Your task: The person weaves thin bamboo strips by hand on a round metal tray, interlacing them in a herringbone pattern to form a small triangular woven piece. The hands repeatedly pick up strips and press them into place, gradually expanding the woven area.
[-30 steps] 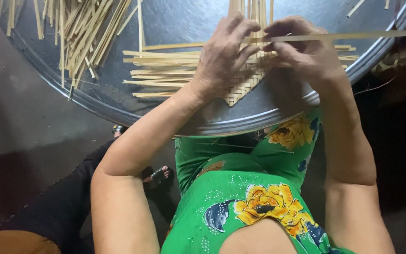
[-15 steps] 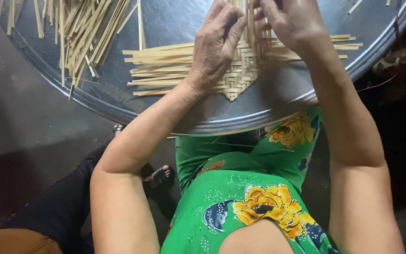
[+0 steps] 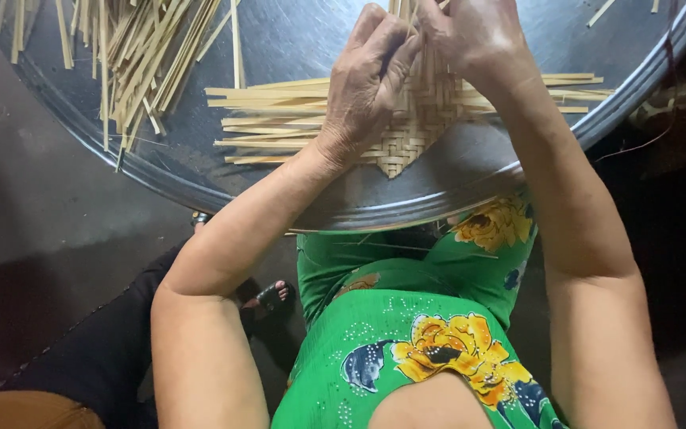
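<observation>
A partly woven mat of pale bamboo strips [image 3: 418,131] lies on a large round metal tray [image 3: 470,179]. Loose strip ends stick out of it to the left and right. My left hand [image 3: 367,83] rests on the weave with its fingers bent, pressing the strips down. My right hand [image 3: 478,36] is just beside it at the top edge of the view, fingers curled onto upright strips of the weave. The fingertips of both hands are partly hidden by each other and by the frame's edge.
A loose heap of bamboo strips [image 3: 144,56] lies on the tray's far left. A green flowered garment [image 3: 414,334] covers my lap below the tray. A sandalled foot [image 3: 267,295] and a dark trouser leg [image 3: 97,349] show on the grey floor at the left.
Both hands have moved up the weave, away from me. The long strip my right hand held across the mat a second ago is no longer seen lying across it.
</observation>
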